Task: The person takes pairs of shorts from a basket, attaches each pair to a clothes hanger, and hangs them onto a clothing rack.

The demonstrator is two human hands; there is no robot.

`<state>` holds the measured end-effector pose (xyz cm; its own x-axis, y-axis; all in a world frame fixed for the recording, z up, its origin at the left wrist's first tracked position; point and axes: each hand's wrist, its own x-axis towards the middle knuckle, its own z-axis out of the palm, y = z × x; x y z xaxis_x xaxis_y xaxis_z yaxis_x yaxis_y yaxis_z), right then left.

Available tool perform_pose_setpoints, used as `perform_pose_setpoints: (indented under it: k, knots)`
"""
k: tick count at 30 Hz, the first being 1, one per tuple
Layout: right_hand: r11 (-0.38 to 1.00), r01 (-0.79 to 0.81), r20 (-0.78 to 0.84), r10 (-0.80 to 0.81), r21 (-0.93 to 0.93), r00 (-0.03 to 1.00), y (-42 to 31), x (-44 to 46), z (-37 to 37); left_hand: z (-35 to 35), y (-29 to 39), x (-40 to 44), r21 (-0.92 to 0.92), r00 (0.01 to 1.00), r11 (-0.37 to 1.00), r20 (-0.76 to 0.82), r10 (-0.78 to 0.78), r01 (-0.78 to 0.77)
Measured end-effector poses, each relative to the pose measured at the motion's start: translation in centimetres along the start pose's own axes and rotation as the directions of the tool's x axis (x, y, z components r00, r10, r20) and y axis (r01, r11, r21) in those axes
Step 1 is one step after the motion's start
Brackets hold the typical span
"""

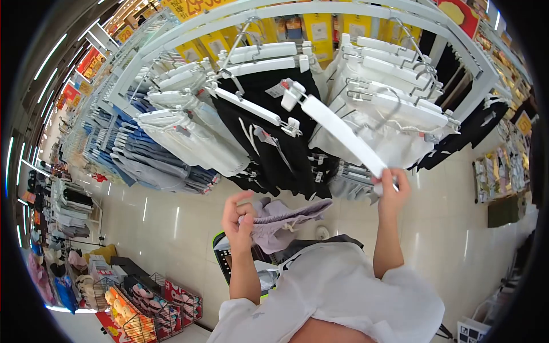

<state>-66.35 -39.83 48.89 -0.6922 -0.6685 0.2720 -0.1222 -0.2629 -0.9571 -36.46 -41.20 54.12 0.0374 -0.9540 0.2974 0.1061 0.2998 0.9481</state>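
My left hand (238, 220) pinches the waistband of light purple shorts (280, 227), which hang down to the right of it. A white clip hanger (343, 132) is in my right hand (393, 187), gripped at one end and slanting up to the left in front of the rack. Nothing hangs from this hanger. Behind it are black shorts (257, 134) with a pale drawstring and a tag, on a white hanger. White shorts (394, 120) hang to the right of the black ones, and more white shorts (197, 137) to the left.
A white metal rack (480, 86) spans the view ahead. Blue denim garments (137, 151) hang at its left. Below my left hand is a black basket (222, 257) with a green rim. Wire baskets of plush goods (128, 314) stand at lower left.
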Motion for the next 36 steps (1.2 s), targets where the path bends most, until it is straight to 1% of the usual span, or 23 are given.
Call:
perform_pose_setpoints:
  k: [1, 2, 4, 5, 6, 8, 10, 12, 14, 15, 16, 18, 22, 24, 25, 27, 28, 30, 31, 32, 33, 35, 36]
  knots:
    - [0.982, -0.111, 0.016, 0.110, 0.150, 0.994, 1.1, -0.9, -1.5, 0.7, 0.1, 0.0, 0.038, 1.000, 0.999, -0.001, -0.024, 0.024]
    - [0.983, -0.115, 0.017, 0.114, 0.143, 0.993, 1.8, -1.7, -2.8, 1.2, -0.2, 0.1, 0.035, 0.999, 0.999, -0.002, -0.033, 0.033]
    - [0.743, -0.441, 0.314, 0.318, 0.503, 0.895, 2.8, -3.3, -4.7, 2.0, -0.5, 0.2, -0.128, 0.988, 0.985, 0.121, -0.097, 0.112]
    - [0.711, -0.489, 0.375, 0.329, 0.506, 0.867, 3.5, -4.1, -5.2, 2.5, -0.1, 0.2, -0.108, 0.969, 0.974, 0.166, -0.181, 0.200]
    - [0.710, -0.497, 0.376, 0.339, 0.499, 0.862, 4.2, -4.6, -5.6, 2.8, -0.8, 0.0, -0.107, 0.968, 0.972, 0.161, -0.192, 0.210]
    - [0.778, -0.531, 0.468, 0.352, 0.336, 0.811, 5.3, -5.5, -6.4, 3.8, -1.9, -0.4, -0.067, 0.965, 0.983, 0.213, -0.151, 0.168]
    - [0.789, -0.549, 0.510, 0.364, 0.275, 0.779, 5.5, -5.6, -7.4, 4.7, -1.5, -0.6, -0.007, 0.965, 0.978, 0.165, -0.204, 0.208]
    - [0.857, -0.473, 0.476, 0.334, 0.207, 0.814, 6.1, -5.4, -8.2, 5.3, -1.6, -0.5, -0.032, 0.938, 0.949, 0.164, -0.305, 0.314]
    - [0.900, -0.405, 0.435, 0.304, 0.160, 0.847, 6.3, -5.2, -8.8, 6.1, -1.6, -0.8, -0.057, 0.940, 0.947, 0.156, -0.303, 0.315]
    - [0.939, -0.328, 0.400, 0.263, 0.103, 0.878, 6.2, -5.1, -8.8, 6.4, -1.6, -0.7, -0.077, 0.927, 0.925, 0.099, -0.363, 0.371]
    - [0.938, -0.331, 0.399, 0.265, 0.107, 0.878, 6.1, -5.0, -8.9, 6.6, -1.7, -0.6, -0.104, 0.907, 0.901, 0.040, -0.420, 0.422]
    - [0.970, -0.230, 0.400, 0.180, 0.082, 0.899, 5.7, -4.8, -8.8, 6.1, -2.2, -0.8, -0.071, 0.913, 0.910, 0.045, -0.406, 0.408]
    - [0.953, -0.302, 0.444, 0.269, 0.006, 0.855, 5.5, -4.1, -8.7, 5.5, -3.2, -1.5, -0.058, 0.937, 0.935, 0.037, -0.347, 0.349]
    - [0.977, -0.205, 0.611, 0.202, -0.066, 0.765, 4.8, -3.2, -8.4, 5.0, -3.0, -1.8, -0.050, 0.949, 0.948, 0.043, -0.313, 0.315]
    - [0.976, -0.209, 0.609, 0.206, -0.068, 0.766, 4.3, -2.9, -7.9, 4.9, -3.0, -1.8, -0.048, 0.960, 0.960, 0.049, -0.275, 0.277]
    - [0.992, -0.120, 0.444, 0.119, -0.027, 0.888, 3.4, -2.8, -6.8, 4.8, -2.5, -1.9, -0.015, 0.964, 0.966, 0.065, -0.257, 0.259]
    - [0.992, -0.124, 0.448, 0.124, -0.028, 0.885, 3.0, -3.1, -7.1, 4.8, -2.1, -2.0, 0.019, 0.969, 0.972, 0.080, -0.233, 0.233]
    - [0.996, -0.068, 0.187, 0.079, -0.064, 0.979, 2.1, -4.2, -7.8, 5.2, -1.4, -1.9, 0.093, 0.967, 0.973, 0.122, -0.223, 0.213]
    - [0.991, 0.075, 0.427, -0.116, 0.110, 0.897, 1.0, -4.6, -7.5, 5.6, -1.2, -2.1, 0.161, 0.961, 0.968, 0.170, -0.219, 0.192]
    - [0.979, 0.178, 0.507, -0.202, 0.097, 0.838, -1.2, -4.8, -5.6, 6.0, -1.2, -2.5, 0.164, 0.957, 0.965, 0.172, -0.233, 0.206]
    - [0.956, 0.279, 0.583, -0.279, 0.091, 0.763, -3.2, -4.7, -2.8, 6.5, -1.3, -2.7, 0.159, 0.942, 0.971, 0.257, -0.215, 0.178]
    - [0.946, 0.295, 0.599, -0.315, 0.136, 0.736, -4.7, -4.2, 1.2, 7.4, -0.9, -2.9, 0.184, 0.892, 0.970, 0.392, -0.223, 0.161]
    - [0.948, 0.293, 0.599, -0.309, 0.128, 0.739, -4.6, -4.1, 2.0, 7.5, -1.1, -3.2, 0.181, 0.890, 0.969, 0.395, -0.228, 0.168]
